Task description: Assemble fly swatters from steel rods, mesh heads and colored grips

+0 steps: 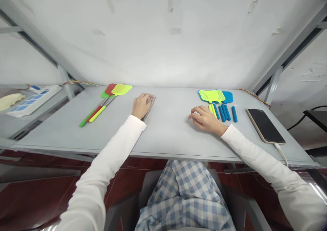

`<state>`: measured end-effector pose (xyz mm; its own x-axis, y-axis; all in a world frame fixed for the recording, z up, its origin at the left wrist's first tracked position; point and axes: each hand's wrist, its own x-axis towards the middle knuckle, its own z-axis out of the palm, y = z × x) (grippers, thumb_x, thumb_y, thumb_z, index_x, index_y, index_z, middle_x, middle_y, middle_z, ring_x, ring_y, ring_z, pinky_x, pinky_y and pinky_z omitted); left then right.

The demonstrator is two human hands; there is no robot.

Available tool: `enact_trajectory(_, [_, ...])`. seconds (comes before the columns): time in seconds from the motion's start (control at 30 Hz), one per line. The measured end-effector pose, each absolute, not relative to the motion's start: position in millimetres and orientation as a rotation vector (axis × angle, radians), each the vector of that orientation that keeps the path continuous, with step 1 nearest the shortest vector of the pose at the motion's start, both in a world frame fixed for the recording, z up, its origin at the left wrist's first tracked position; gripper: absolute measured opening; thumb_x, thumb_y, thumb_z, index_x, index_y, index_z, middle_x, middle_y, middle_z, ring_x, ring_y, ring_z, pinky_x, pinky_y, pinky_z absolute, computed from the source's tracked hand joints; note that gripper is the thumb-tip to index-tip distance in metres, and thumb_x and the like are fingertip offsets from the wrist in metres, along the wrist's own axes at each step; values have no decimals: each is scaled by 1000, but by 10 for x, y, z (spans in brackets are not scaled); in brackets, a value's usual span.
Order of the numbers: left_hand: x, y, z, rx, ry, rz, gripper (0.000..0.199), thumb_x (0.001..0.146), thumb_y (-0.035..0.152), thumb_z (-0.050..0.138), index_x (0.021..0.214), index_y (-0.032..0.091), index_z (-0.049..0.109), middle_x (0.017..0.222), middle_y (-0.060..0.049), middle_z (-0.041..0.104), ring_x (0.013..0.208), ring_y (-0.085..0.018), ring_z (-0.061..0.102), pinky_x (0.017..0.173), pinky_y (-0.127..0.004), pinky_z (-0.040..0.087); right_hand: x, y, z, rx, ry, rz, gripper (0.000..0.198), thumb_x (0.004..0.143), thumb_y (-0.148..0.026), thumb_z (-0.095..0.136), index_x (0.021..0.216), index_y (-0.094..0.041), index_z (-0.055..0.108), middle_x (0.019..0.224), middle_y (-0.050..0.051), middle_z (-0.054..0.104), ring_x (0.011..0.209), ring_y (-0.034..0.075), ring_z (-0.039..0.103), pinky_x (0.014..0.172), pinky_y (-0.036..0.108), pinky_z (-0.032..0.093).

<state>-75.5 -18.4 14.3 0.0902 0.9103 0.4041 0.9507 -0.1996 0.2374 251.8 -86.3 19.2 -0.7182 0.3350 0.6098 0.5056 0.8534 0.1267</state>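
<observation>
On the tabletop, my left hand [141, 105] is curled around the upper part of some thin metal rods [147, 112], whose ends show beyond my fingers. My right hand [206, 119] rests lower right of centre, fingers loosely bent and a little apart, nothing seen in it. Just beyond it lie yellow handle tubes [211, 109] and several blue handle tubes [225, 112]. Behind those are loose fly swatter heads, a yellow one [211, 95] on top of blue ones [228, 96]. To the left lie fly swatters with a green handle [85, 119], red head [110, 89] and yellow head [122, 89].
A phone [265, 125] with a white cable [282, 154] plugged in lies at the table's right. Metal frame posts [273, 84] stand at both sides, with a white wall [163, 54] behind. A white and blue box [34, 101] sits on the neighbouring table.
</observation>
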Motion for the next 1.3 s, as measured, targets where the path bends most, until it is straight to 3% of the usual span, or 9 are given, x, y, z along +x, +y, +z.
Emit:
enact_trajectory(0.23, [-1312,-2,6,-1479,-2410,-728,50,81,16,43,128,2,48,138,-34,42,125,-44,43,92,-61,36,2515,-867,145,-767,-2453,-106,23,89,-13,46,97,-20,66,100,10,59,89,23,50,82,39,42])
enact_trajectory(0.4, [-1580,143,-121,-1366,-2476,-764,54,83,12,36,135,2,42,145,-34,35,132,-47,34,91,-67,32,2519,-848,129,-807,-2442,-63,24,90,-13,44,96,-21,66,100,10,57,90,23,50,83,39,42])
enact_trajectory(0.57, [-1687,198,-108,-1272,-2555,-750,48,85,11,32,129,-3,46,134,-37,45,127,-45,39,91,-67,32,2539,-833,115,-803,-2431,-44,24,90,-14,44,97,-20,66,101,10,56,90,23,48,85,39,42])
enact_trajectory(0.7, [-1659,187,-100,-1315,-2523,-704,47,87,8,27,126,-6,46,133,-38,45,128,-43,42,96,-62,34,2548,-822,108,-813,-2438,-44,23,90,-14,44,97,-20,66,99,10,56,90,23,48,84,39,42])
enact_trajectory(0.9, [-1509,75,97,-1600,-2344,-724,44,85,10,35,126,4,49,135,-30,43,108,-33,57,88,-44,44,2538,-831,120,-853,-2416,-40,25,93,-17,42,99,-21,65,100,10,57,90,23,50,85,40,43])
enact_trajectory(1.03, [-1092,-39,241,-1987,-1925,-714,42,93,18,30,129,20,52,128,-14,51,97,-23,58,87,-36,44,2508,-846,137,-1023,-2182,62,32,96,-32,40,120,-19,56,111,13,59,101,26,52,93,44,41])
enact_trajectory(1.13, [-633,-182,249,-2341,-1579,-621,39,96,25,30,124,25,58,117,-12,58,95,-22,58,86,-36,44,2522,-783,123,-1168,-1795,415,48,97,-50,32,130,-19,47,116,14,59,99,25,55,89,43,45])
enact_trajectory(1.23, [-231,-377,251,-2584,-1212,-554,44,98,22,25,127,27,58,113,-12,62,97,-21,59,87,-37,42,2600,-651,106,-1230,-1386,853,61,95,-63,20,124,-20,53,108,13,63,88,22,61,77,39,51])
enact_trajectory(1.3, [-49,-491,268,-2652,-1094,-523,47,99,21,21,130,31,55,113,-11,63,93,-19,60,83,-36,42,2669,-572,113,-1216,-1234,1043,55,91,-64,35,119,-22,57,104,11,65,89,23,63,76,39,53])
